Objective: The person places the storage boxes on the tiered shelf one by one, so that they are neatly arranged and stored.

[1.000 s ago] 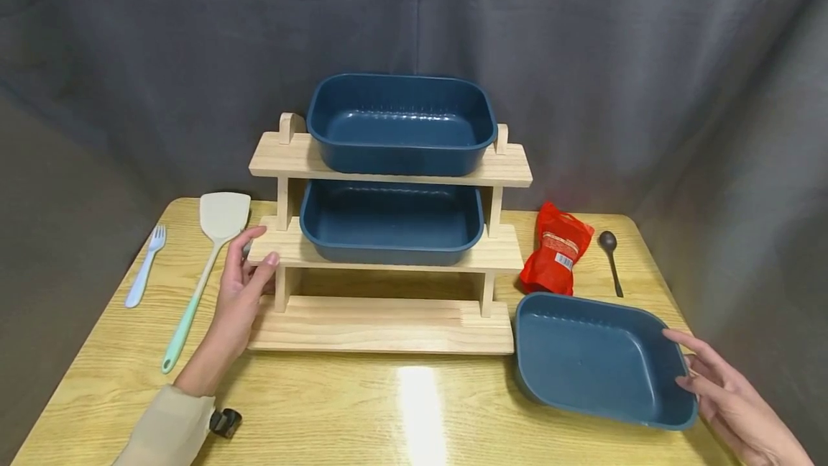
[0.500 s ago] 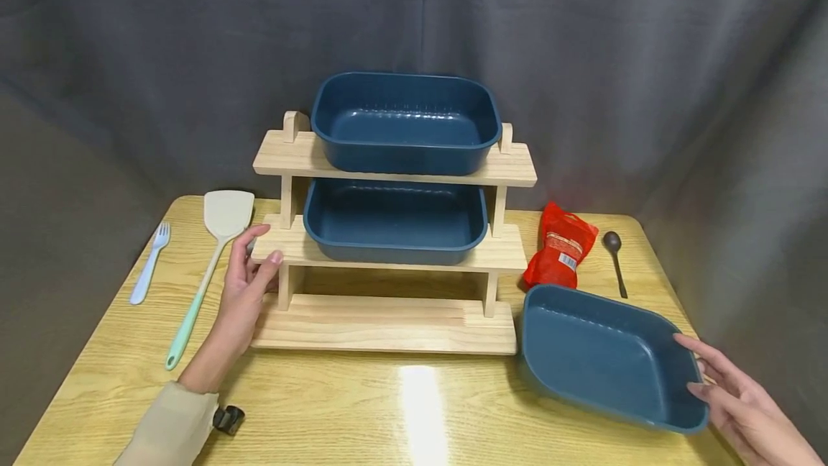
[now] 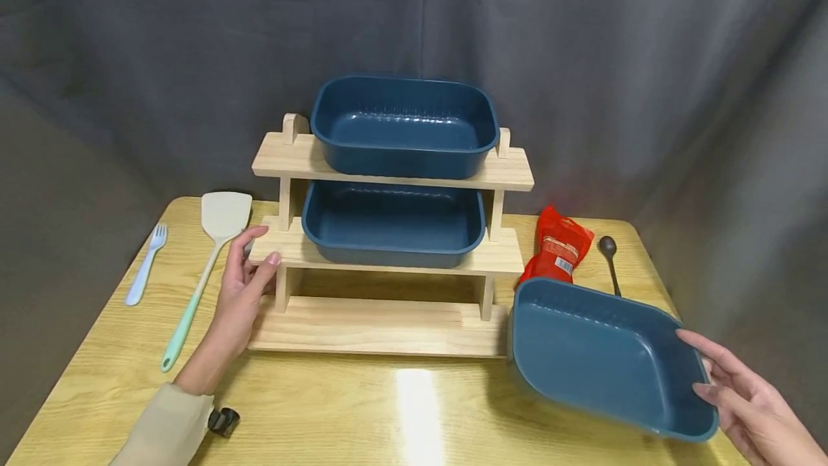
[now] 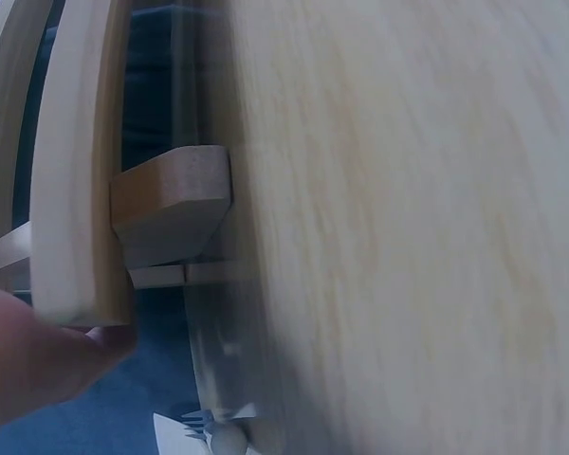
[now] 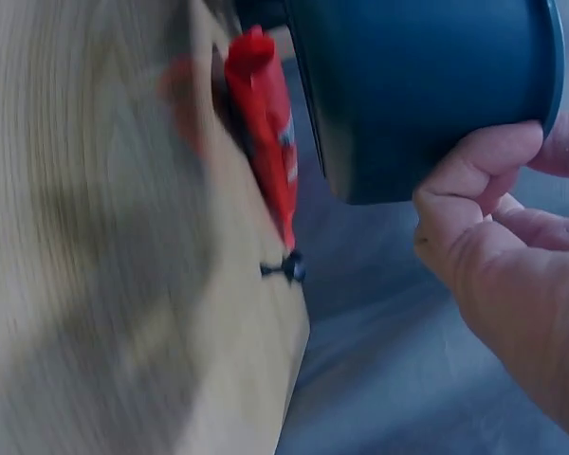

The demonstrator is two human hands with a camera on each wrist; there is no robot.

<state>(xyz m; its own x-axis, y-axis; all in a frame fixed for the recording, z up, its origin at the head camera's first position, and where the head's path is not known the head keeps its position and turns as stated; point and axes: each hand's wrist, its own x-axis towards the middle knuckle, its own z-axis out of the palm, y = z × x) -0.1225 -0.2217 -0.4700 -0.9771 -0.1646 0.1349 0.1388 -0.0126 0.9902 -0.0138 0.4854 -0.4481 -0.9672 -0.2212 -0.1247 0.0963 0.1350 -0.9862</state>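
A three-tier wooden shelf (image 3: 388, 333) stands at the middle of the table. My left hand (image 3: 242, 293) grips the left end of its middle board, thumb on top. One blue plastic bin (image 3: 407, 157) sits on the top tier and another blue bin (image 3: 394, 225) on the middle one; the bottom board is bare. With my right hand (image 3: 744, 394) I pinch the right rim of a third blue bin (image 3: 608, 351), thumb inside the wall. In the right wrist view this bin (image 5: 408, 104) is raised off the table and tilted. Its left end overlaps the bottom board's right end.
On the left lie a white spatula (image 3: 223, 218) with a green handle and a light blue fork (image 3: 147, 265). Behind the third bin are a red packet (image 3: 556, 247) and a dark spoon (image 3: 608, 250). Grey curtains (image 3: 414, 13) enclose the back and sides.
The bin in my right hand has lifted off the table and tilted, its left end rising over the bottom board's end. My left hand has kept its hold on the shelf.
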